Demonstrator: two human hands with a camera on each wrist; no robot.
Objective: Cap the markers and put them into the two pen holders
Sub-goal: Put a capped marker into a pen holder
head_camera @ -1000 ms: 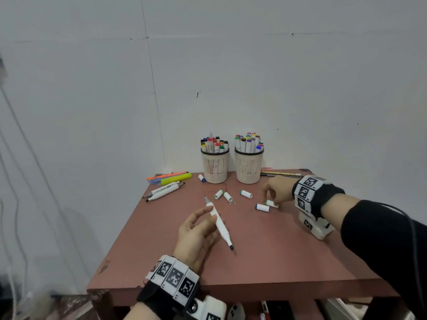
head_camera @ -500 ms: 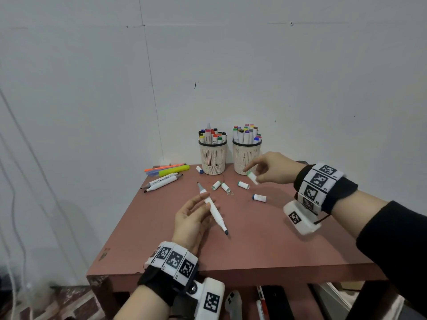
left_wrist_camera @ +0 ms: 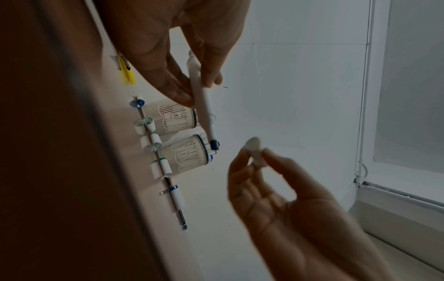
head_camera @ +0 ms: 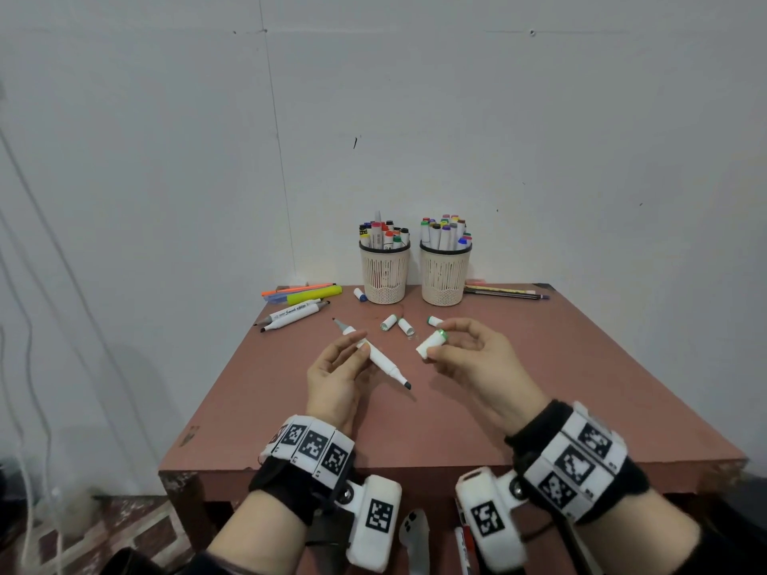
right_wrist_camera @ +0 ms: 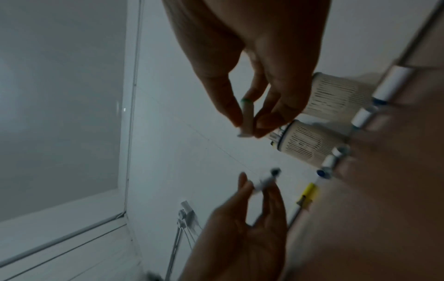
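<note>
My left hand [head_camera: 338,373] pinches a white double-ended marker [head_camera: 378,357] with both tips bare, held above the table's middle; the same marker [left_wrist_camera: 201,102] shows in the left wrist view. My right hand [head_camera: 477,363] pinches a white cap with a green end [head_camera: 431,344] between thumb and fingers, a short way right of the marker; that cap [right_wrist_camera: 247,121] is also in the right wrist view. Two cream pen holders [head_camera: 385,272] [head_camera: 446,274], full of capped markers, stand at the table's back. Three loose caps [head_camera: 389,322] [head_camera: 405,326] [head_camera: 435,321] lie in front of them.
At the back left of the reddish table [head_camera: 539,388] lie two uncapped white markers [head_camera: 292,315], a yellow highlighter [head_camera: 315,295], orange pens and a blue-ended cap [head_camera: 360,294]. Pencils [head_camera: 504,291] lie at the back right. A white wall stands right behind.
My right hand picked a cap off the table at the right, lifted it and brought it in beside the marker. My left hand kept hold of the marker.
</note>
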